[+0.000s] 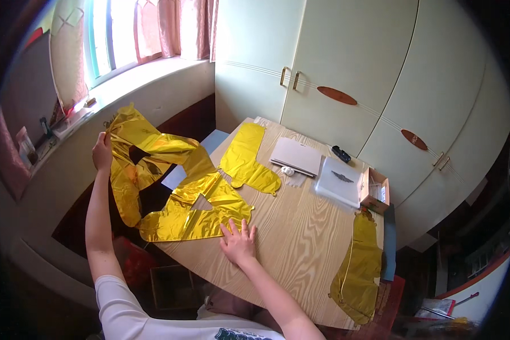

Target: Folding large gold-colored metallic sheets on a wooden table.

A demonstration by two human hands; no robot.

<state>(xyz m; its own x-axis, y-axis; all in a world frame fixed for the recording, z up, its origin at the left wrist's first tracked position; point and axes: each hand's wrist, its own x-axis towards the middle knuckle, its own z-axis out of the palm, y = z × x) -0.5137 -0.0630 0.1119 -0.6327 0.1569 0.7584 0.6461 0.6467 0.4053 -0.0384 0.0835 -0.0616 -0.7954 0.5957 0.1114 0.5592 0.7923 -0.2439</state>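
My left hand [102, 152] is closed on the edge of a shiny gold foil balloon [178, 148], uninflated and with a hole in it. It holds the foil up past the table's left edge, where part hangs down. A second flat gold foil balloon [175, 224], with a triangular opening, lies at the near left of the table; the held foil overlaps or joins it, I cannot tell which. My right hand [239, 242] rests palm down with fingers spread, its fingertips at that balloon's right edge. Beyond lies an L-shaped gold foil balloon [241, 153].
On the wooden table [289, 243] are a pale flat box [296, 156], clear plastic sleeves [337, 184], a black object [340, 153] and a small wooden box [375, 190]. Another gold foil balloon [360, 266] hangs slightly over the right edge. Cabinets [345, 51] stand behind; a window is at left.
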